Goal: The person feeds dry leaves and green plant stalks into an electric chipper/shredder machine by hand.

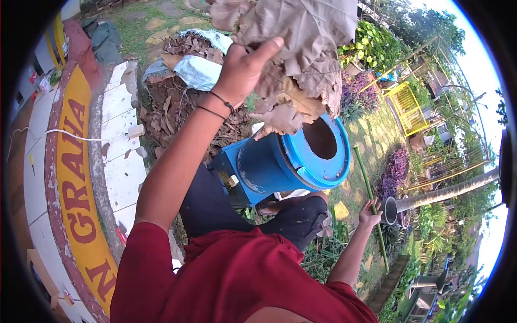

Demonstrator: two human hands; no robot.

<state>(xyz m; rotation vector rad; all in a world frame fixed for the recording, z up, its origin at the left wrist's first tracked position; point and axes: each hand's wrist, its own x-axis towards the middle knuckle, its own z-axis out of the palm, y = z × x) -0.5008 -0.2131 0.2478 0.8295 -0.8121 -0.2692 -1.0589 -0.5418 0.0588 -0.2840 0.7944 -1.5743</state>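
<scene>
My left hand (245, 67) is raised and shut on a big bunch of dry brown leaves (301, 48), held just above the round opening of a blue drum-shaped machine (285, 161). Two thin black bands circle that wrist. My right hand (369, 215) is lower on the right, gripping a long thin green stick (371, 210) that runs past the drum's rim. My red shirt and dark trousers fill the lower middle of the view.
A heap of dry leaves with pale sacks (188, 81) lies behind the drum. A curved low wall with yellow and red lettering (75, 177) runs along the left. Purple and green plants (396, 169), a yellow frame (407, 107) and a grey pipe (431, 196) are on the right.
</scene>
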